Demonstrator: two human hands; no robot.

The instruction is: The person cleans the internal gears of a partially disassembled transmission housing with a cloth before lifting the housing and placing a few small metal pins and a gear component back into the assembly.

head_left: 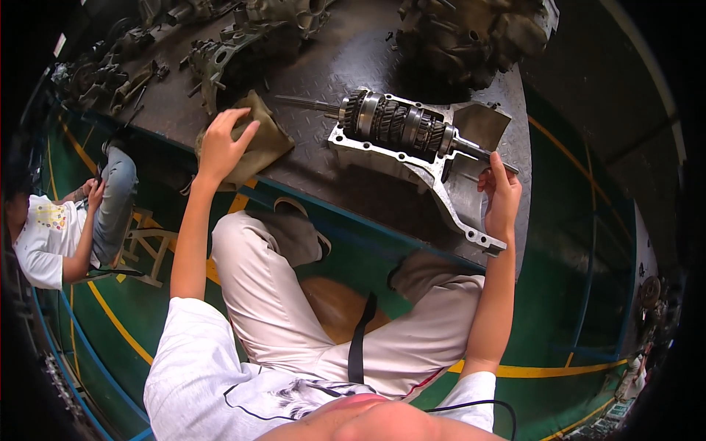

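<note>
Over creased tan cloth (270,145), the left hand (225,144) spreads; the right hand (501,192) pinches a slim metal shaft (472,150).

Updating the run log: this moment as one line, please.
left hand: open, near cloth | right hand: at shaft end | gears: in casing | casing: on table

The dark metal table (312,136) bears an open gearbox housing (382,151), a tan cloth-like piece (271,140) and dirty castings (478,45).
</note>
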